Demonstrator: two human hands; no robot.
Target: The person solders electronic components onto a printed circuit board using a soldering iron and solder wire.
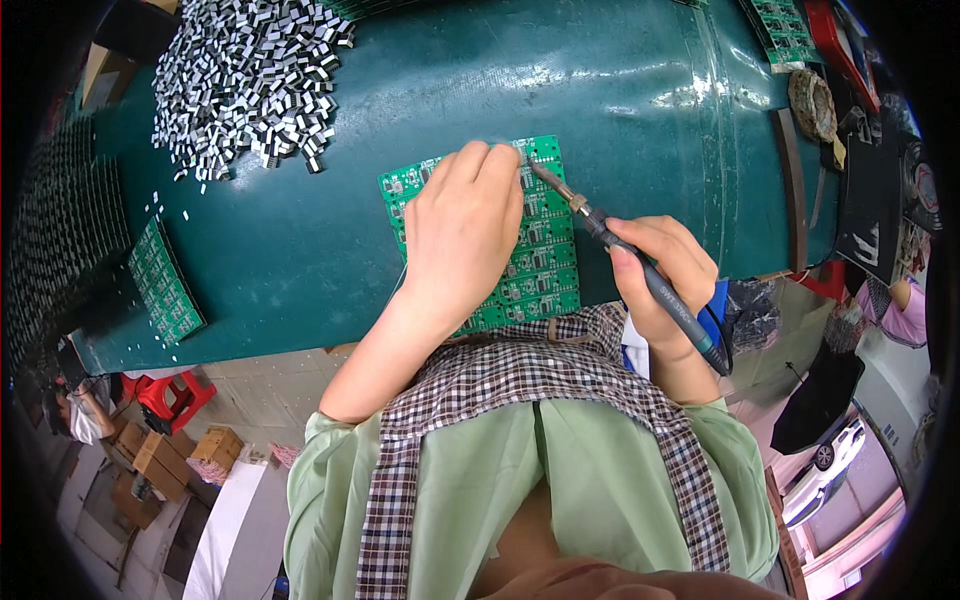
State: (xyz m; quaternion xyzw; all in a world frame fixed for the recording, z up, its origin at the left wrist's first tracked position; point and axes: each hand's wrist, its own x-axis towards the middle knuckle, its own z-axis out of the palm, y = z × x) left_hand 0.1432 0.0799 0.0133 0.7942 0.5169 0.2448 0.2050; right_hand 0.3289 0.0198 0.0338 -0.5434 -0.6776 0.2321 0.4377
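Observation:
A green circuit board panel (545,262) with rows of small repeated circuits lies on the green table mat. My left hand (465,215) is closed over its upper part, fingers bunched and pointing down at the board. A thin strand of solder wire (397,287) trails from under this hand beside the wrist; the fingertips' hold on it is hidden. My right hand (665,270) grips a dark soldering iron (655,285) like a pen. The iron slants up to the left, its tip at the board's upper edge, close beside my left fingertips.
A heap of small black-and-white parts (250,75) covers the mat's upper left. At the left, another circuit panel (165,285) lies tilted near stacked boards (60,230). To the right are a dark bar (790,190), a round crusted holder (812,103) and more green boards (780,35).

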